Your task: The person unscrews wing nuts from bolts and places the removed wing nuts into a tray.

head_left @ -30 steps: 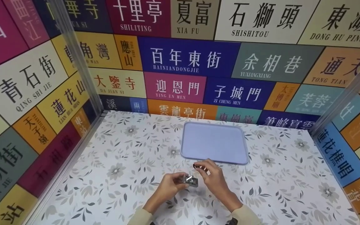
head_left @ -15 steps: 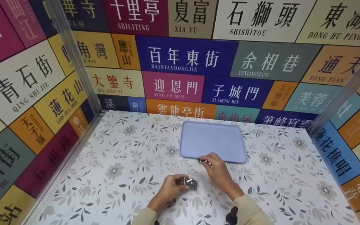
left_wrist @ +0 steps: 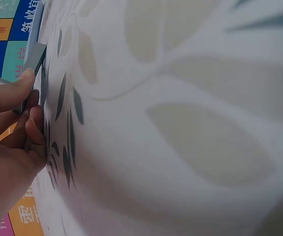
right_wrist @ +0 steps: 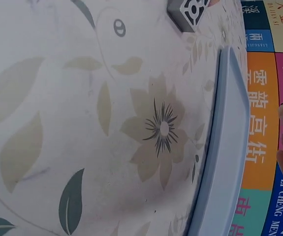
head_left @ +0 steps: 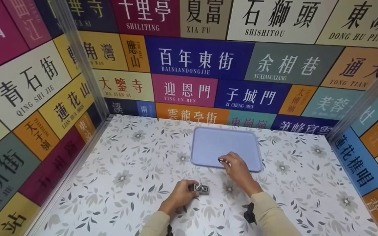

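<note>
My left hand (head_left: 179, 194) grips a small grey metal block (head_left: 203, 189) low over the table, thumb on one side and fingers on the other. Round openings pattern its end face, which the right wrist view shows as a cut-out metal end (right_wrist: 193, 12); a thin bright rod crosses its top. The covered side is hidden by my fingers. Over the near part of the lilac tray (head_left: 205, 144), my right hand (head_left: 238, 167) pinches a tiny black piece (head_left: 220, 160) between thumb and fingertips. That piece is too small to identify.
A flower-and-leaf patterned cover (head_left: 136, 196) lies over the table. Walls with coloured name panels (head_left: 199, 59) stand behind and on both sides, joined by clear corner strips. In the right wrist view, a small grey ring shape (right_wrist: 119, 28) shows on the cover.
My right hand has moved away from the metal block, forward and right, over the tray, carrying the black piece. The left hand stays nearly in place, with the block turned slightly.
</note>
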### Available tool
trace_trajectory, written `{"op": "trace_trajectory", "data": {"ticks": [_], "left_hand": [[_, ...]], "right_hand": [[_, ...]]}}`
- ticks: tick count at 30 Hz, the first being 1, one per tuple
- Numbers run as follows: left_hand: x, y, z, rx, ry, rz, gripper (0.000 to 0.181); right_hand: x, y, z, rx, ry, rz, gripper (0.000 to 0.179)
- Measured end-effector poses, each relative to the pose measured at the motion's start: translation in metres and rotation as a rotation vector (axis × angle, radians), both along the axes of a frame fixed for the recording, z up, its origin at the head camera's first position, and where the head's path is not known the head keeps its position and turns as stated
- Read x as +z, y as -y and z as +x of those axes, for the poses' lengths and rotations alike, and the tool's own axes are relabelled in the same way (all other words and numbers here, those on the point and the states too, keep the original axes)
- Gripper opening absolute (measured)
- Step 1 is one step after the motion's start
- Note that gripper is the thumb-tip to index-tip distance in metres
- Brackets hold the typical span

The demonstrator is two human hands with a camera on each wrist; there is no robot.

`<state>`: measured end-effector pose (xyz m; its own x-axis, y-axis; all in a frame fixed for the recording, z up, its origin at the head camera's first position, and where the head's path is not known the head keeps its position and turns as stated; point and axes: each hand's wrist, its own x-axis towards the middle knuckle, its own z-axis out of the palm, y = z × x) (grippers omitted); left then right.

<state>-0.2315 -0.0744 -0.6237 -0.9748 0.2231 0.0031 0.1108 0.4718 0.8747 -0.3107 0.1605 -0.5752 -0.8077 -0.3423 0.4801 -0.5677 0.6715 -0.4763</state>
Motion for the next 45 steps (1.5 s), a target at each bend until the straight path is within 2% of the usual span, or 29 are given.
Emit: {"op": "trace_trajectory", "data": {"ticks": [5,9,12,19,22,29,33,35,37,42,45], "left_hand": [[0.001,-0.003,-0.002,-0.058,-0.025,-0.061,0.016],[-0.001,-0.004,-0.002,-0.067,-0.077,-0.103,0.015],[-0.002,-0.005,0.000,-0.050,-0.114,-0.147,0.016],[-0.001,-0.014,0.010,0.027,-0.135,-0.378,0.025],[-0.002,-0.015,0.011,0.051,-0.148,-0.402,0.027],[-0.006,-0.013,0.011,0.062,-0.199,-0.395,0.034],[-0.009,-0.011,0.011,0.057,-0.255,-0.379,0.037],[-0.010,-0.010,0.010,0.057,-0.259,-0.362,0.038],[-0.010,-0.010,0.009,0.060,-0.240,-0.324,0.039],[-0.009,-0.010,0.007,0.090,-0.135,-0.212,0.038],[-0.010,-0.011,0.008,0.107,-0.103,-0.192,0.037]], "right_hand": [[-0.007,-0.001,-0.011,-0.042,0.046,0.035,0.015],[-0.014,-0.002,-0.021,-0.073,0.067,0.043,0.014],[-0.021,-0.005,-0.028,-0.095,0.101,0.043,0.014],[-0.031,-0.016,-0.035,-0.165,0.230,0.006,0.016],[-0.034,-0.021,-0.039,-0.195,0.258,-0.010,0.016],[-0.042,-0.029,-0.046,-0.239,0.337,0.021,0.013],[-0.043,-0.031,-0.047,-0.252,0.343,0.014,0.012],[-0.043,-0.030,-0.047,-0.245,0.338,0.012,0.012],[-0.043,-0.030,-0.046,-0.239,0.331,0.006,0.012],[-0.044,-0.028,-0.045,-0.232,0.297,-0.013,0.012],[-0.045,-0.026,-0.043,-0.230,0.282,-0.013,0.012]]}}
